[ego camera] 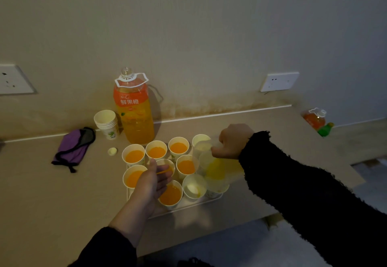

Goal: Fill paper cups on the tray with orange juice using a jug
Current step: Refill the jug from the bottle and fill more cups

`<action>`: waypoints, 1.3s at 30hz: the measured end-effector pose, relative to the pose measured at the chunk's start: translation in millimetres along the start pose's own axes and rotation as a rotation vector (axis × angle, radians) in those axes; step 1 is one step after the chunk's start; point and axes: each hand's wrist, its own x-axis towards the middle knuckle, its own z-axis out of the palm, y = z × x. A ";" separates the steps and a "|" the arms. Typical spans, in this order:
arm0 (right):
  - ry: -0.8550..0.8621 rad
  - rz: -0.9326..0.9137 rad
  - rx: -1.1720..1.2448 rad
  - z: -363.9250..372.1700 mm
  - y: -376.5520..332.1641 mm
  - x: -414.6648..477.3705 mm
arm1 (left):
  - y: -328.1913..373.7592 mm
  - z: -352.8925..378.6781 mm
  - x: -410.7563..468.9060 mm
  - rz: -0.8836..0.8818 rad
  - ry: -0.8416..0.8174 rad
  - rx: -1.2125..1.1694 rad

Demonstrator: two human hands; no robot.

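Fingers (217, 151) of right hand (233, 141) clenched round handle of clear jug (209, 162); handle itself hard to make out. Jug tilted leftward above right side of tray (188, 205), with juice (215, 169) pooled in its lower side. Thin orange stream (163, 171) running from spout toward centre cup (167, 163).

Left hand (150, 183) over front-left of tray, fingers (167, 177) straight and released, grasping nothing, just beside centre cup; contact with that cup not discernible. Thumb raised toward back row.

Cups standing upright on tray in three rows. Six full cups (178, 147) with orange to near the rim: three in back row, two in middle row, one in front. Two empty cups (193, 186): one in front row, one at right end of back row. One more cup beneath jug, contents not discernible.

Behind tray, on table (52, 193): uncapped bottle (135, 112) of orange drink against wall, stack (106, 123) of spare cups touching its left side, cap (112, 151) near back-left cup, purple pouch (73, 148) farther left. Dark sleeves (314, 193) on both arms.
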 end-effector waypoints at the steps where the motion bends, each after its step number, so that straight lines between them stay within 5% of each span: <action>1: -0.002 0.002 -0.010 0.2 -0.9 -0.1 | -0.6 -0.2 0.0 -0.001 0.001 0.001; 39: -0.027 -0.040 -0.068 -2.0 -3.8 4.5 | -8.9 1.5 13.1 0.007 0.031 -0.001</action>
